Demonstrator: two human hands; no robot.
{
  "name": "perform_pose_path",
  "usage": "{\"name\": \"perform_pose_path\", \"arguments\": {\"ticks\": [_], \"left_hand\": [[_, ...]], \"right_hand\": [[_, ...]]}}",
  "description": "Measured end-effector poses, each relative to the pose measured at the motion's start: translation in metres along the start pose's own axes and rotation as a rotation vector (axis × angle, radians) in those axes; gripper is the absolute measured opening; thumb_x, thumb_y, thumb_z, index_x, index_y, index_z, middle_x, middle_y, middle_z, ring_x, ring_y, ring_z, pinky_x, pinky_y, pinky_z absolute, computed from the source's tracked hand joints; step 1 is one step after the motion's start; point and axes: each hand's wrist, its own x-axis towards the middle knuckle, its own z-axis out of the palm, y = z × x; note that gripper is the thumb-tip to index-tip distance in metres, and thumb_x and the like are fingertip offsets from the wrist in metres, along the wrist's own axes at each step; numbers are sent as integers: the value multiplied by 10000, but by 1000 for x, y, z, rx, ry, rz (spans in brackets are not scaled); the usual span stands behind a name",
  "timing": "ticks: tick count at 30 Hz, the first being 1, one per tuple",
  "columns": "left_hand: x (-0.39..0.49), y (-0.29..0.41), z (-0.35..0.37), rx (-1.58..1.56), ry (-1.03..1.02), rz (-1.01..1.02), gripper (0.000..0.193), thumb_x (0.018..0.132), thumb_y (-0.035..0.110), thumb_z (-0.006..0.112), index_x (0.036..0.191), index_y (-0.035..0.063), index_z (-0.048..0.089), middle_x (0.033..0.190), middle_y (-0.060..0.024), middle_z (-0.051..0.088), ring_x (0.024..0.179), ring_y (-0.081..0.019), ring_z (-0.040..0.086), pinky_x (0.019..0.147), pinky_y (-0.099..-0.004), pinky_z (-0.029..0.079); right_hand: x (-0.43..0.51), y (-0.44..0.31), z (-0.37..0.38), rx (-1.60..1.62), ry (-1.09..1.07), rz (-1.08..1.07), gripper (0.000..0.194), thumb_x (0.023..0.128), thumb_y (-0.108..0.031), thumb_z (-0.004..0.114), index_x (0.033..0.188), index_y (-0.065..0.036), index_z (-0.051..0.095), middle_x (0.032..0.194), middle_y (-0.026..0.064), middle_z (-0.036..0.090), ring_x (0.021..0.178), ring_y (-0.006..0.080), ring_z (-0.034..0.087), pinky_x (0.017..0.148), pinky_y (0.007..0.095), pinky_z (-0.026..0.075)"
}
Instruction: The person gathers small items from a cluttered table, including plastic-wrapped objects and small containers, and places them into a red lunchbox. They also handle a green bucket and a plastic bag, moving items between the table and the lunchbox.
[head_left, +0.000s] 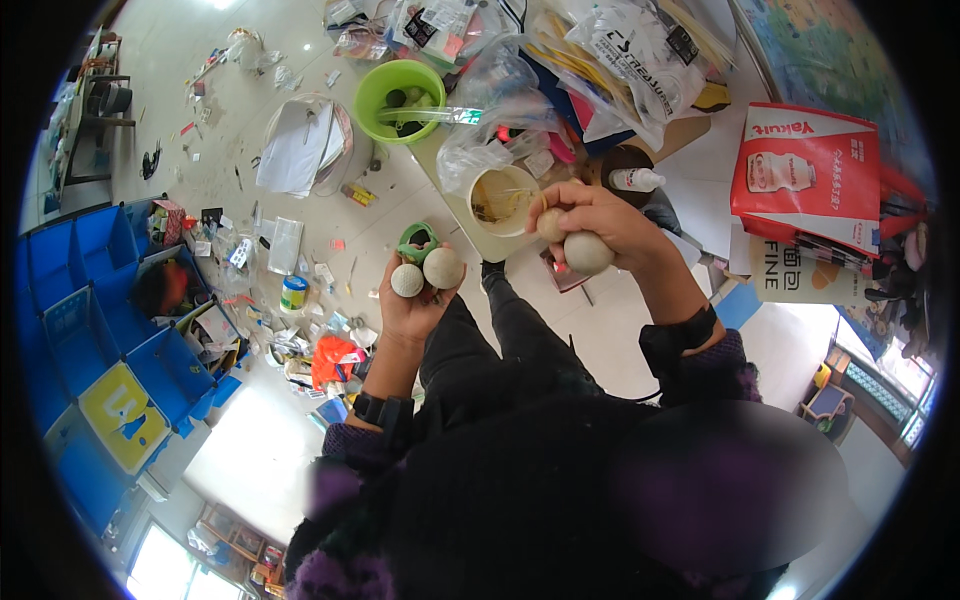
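Note:
My left hand (417, 313) is turned palm up and cradles a dimpled white ball (406, 280), a larger off-white ball (443, 268) and a green ring-shaped object (417, 238) with a dark inside. In my right hand (592, 214) are two more balls, a small beige one (551, 225) and a larger greyish-white one (588, 253). Just left of the right hand, a white tub (480, 225) with brownish contents stands at the corner of a table. Farther off, a lime-green bucket (365, 94) holds dark and pale round things.
Plastic bags (487, 82) and packets crowd the table, with a small white bottle (636, 179) near my right hand. A red Yakult bag (810, 172) stands at the right. Blue storage cubes (105, 300) line the left. Litter and a paper-topped bin (304, 142) are on the floor.

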Motion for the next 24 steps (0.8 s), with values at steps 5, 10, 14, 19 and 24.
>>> {"name": "perform_pose_path", "arguments": {"ticks": [5,10,14,19,24], "left_hand": [[0,2,-1,-5,14,0,324,988,383,438,1122,124,582,1152,-129,622,1144,-319,575,986,-597,449],[-2,1,1,27,35,1,300,983,370,451,1086,125,590,1145,-117,625,1143,-317,575,985,-601,448],[-2,-2,2,67,55,19,231,977,331,466,992,146,604,1138,-131,620,1147,-311,578,962,-584,464],[-1,-5,1,46,12,-15,301,981,371,455,1102,134,597,1159,-121,625,1153,-308,574,983,-555,457],[-3,-6,5,99,19,-24,412,990,416,426,1213,100,566,1223,-159,604,1161,-305,573,1009,-518,449]], "right_hand": [[26,31,-18,-129,273,35,325,843,-115,577,1134,31,568,943,105,623,673,145,623,609,282,538],[40,40,-7,1,295,130,297,832,-134,609,1091,11,601,921,73,619,686,154,630,540,295,533],[53,44,0,-80,333,139,301,819,-147,625,1079,4,608,915,92,622,703,195,642,539,323,542],[104,74,-6,-1211,444,-481,345,755,-153,627,1042,39,620,949,235,636,732,397,644,677,428,554],[148,102,-14,-1391,373,-209,306,715,-155,630,938,53,650,891,270,645,833,439,632,799,479,515]]}}
